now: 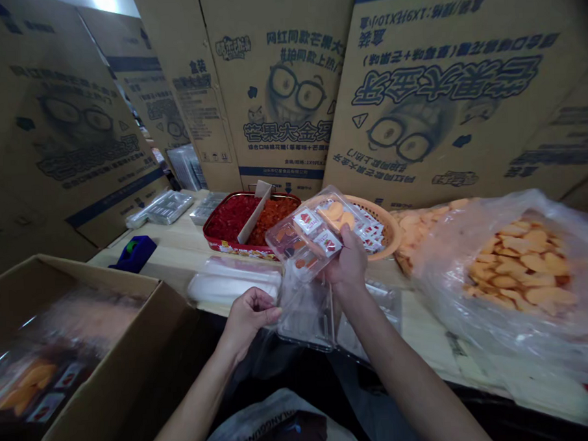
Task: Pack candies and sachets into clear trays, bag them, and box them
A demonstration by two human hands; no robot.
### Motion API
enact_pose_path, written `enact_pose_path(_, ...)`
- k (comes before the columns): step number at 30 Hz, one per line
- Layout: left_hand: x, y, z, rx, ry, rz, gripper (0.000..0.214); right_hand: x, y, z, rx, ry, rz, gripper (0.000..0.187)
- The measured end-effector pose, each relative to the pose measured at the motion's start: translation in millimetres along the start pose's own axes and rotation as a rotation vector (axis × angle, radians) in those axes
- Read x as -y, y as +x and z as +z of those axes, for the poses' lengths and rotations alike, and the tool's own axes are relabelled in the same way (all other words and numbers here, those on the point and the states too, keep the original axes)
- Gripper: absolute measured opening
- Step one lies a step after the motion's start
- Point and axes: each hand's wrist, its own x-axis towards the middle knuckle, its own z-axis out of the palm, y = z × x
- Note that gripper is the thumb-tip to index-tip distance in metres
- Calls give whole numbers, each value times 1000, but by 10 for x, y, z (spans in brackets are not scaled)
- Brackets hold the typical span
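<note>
My right hand (347, 265) grips a clear plastic tray (310, 236) and holds it tilted above the wooden table (178, 251). The tray's compartments hold orange dried-fruit slices, red bits and small sachets. My left hand (249, 313) pinches the corner of a thin clear plastic bag (305, 311) that hangs under the tray. Beneath both lie empty clear trays (323, 330) at the table's front edge.
A red tin (227, 246) with red and orange bits stands behind. An orange basket (389, 229) holds sachets. Big clear bags of orange slices (515, 269) fill the right. An open carton (104, 333) with packed trays sits at the left. Printed cartons (278, 84) wall the back.
</note>
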Motion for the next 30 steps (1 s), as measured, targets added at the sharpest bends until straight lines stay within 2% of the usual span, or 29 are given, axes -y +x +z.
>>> enact_pose_path(4, 45, 4, 13, 26, -2, 11, 35, -13, -36, 16, 47, -11, -73, 19)
enact_pose_path(10, 35, -13, 25, 5, -43, 22, 35, -4, -122, 10, 42, -47, -132, 18)
enact_pose_path(20, 40, -22, -77, 15, -126, 2, 35, -11, -30, -76, 16, -6, -227, 21)
enact_pose_path(25, 29, -22, -38, 5, -145, -8, 34, -42, -62, -82, 16, 2, -153, 21)
enact_pose_path(30, -4, -8, 2, -58, -211, -52, 35, -52, -180, -54, 108, -15, -33, 20)
